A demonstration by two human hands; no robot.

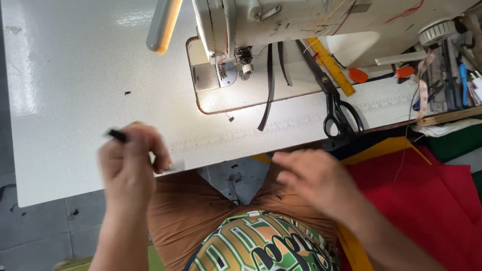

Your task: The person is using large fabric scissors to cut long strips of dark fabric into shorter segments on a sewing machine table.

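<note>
My left hand (131, 159) is raised over the near edge of the white sewing table (75, 90), fingers pinched on a thin dark strip (117, 134) whose end pokes out at the upper left. My right hand (314, 179) hovers blurred over my lap, just below the table edge, fingers spread and holding nothing that I can see. A long dark strap (270, 85) lies on the table by the sewing machine (236, 30), running from under its arm toward the table's front.
Black scissors (335, 103) and a yellow ruler (331, 66) lie right of the needle. Tools and a tape measure (423, 95) crowd the far right. Red fabric (432, 200) and yellow fabric (386, 148) hang beside my right knee. A lamp (163, 25) juts over the table.
</note>
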